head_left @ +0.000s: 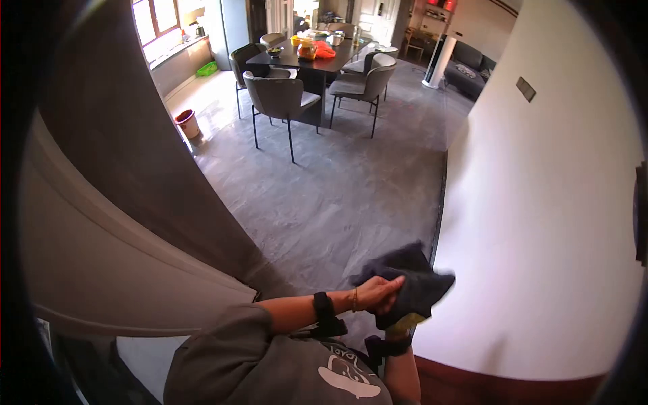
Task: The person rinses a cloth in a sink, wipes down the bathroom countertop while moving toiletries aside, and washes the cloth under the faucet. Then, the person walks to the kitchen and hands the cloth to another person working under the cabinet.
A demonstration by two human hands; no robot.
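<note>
A dark grey cloth (pixel 422 287) hangs bunched in front of my body, near the white wall on the right. My left hand (pixel 381 294) is closed on its near side, with the fingers pinching the fabric. The cloth covers most of my right hand, so its fingers do not show. Under the cloth's lower edge, something yellowish shows near my right wrist, too unclear to name. Black straps are around both forearms.
Ahead stand a dark dining table (pixel 331 64) with items on it and several grey chairs (pixel 277 94). A bin (pixel 187 124) is at the left, a white upright appliance (pixel 439 64) and sofa (pixel 466 67) at the back right. A white wall (pixel 540 236) borders the right side.
</note>
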